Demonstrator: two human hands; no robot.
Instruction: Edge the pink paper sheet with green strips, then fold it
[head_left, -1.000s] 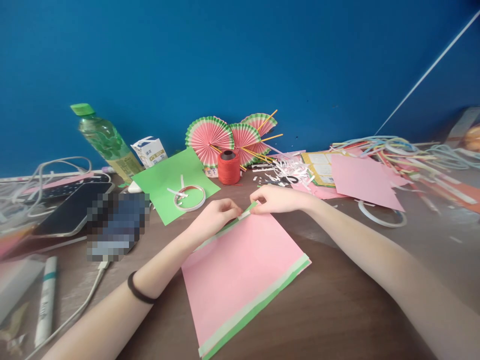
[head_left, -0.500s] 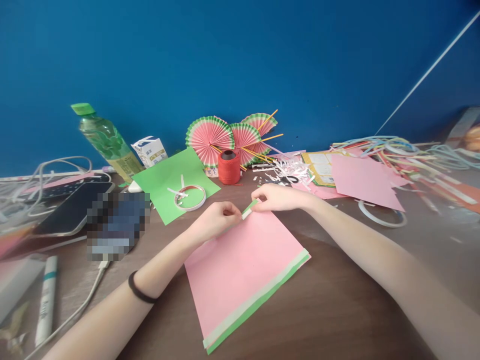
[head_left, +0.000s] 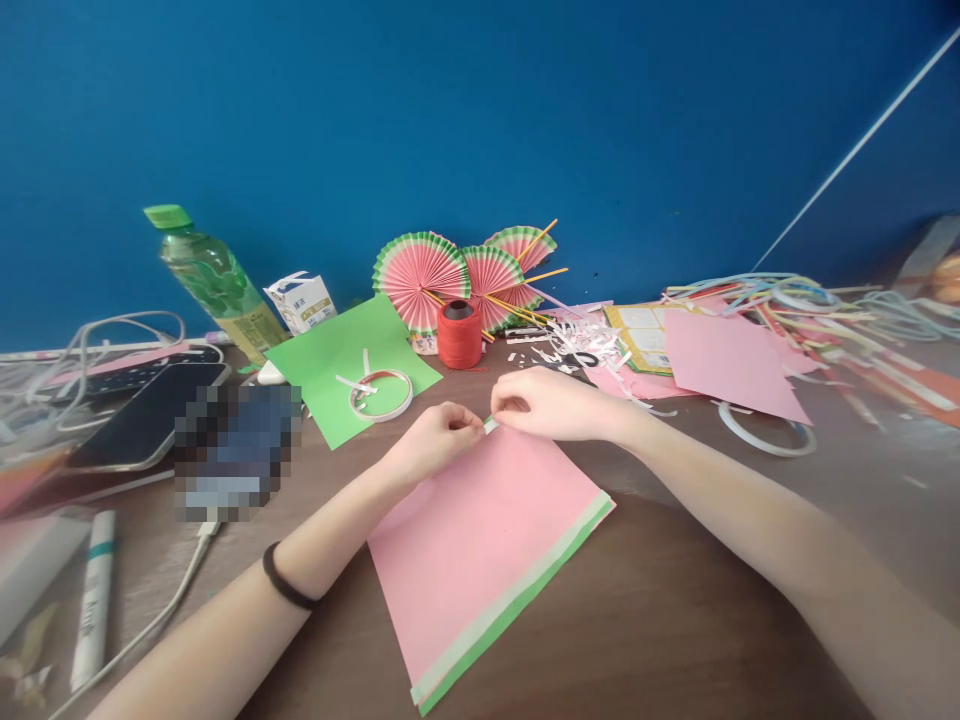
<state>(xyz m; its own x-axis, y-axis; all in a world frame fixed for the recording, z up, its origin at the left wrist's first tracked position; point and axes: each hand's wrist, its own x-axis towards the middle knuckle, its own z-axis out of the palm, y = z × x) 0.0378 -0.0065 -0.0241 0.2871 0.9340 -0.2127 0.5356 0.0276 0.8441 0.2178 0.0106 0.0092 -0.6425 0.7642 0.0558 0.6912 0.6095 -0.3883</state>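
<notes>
A pink sheet of paper [head_left: 491, 545] lies on the table in front of me, its near edge banded in pale green and green. At its far edge, my left hand [head_left: 442, 440] pinches the paper with thumb and fingers together. Close beside it, my right hand [head_left: 551, 402] has its fingers curled and closed on the same edge. A short bit of the pale and green border shows between the two hands. The rest of that far edge is hidden behind my fingers.
Behind my hands stand a red thread spool [head_left: 459, 336] and pleated paper fans [head_left: 421, 280]. A tape roll [head_left: 381, 396] lies on a green sheet [head_left: 322, 362]. A bottle [head_left: 217, 285], a phone [head_left: 150, 415] and a marker [head_left: 94, 600] are left; paper scraps [head_left: 589, 340] and pink sheets [head_left: 731, 362] right.
My right hand has slid slightly left along the far edge, closer to my left hand. The pink paper's near right corner has shifted a little up and left.
</notes>
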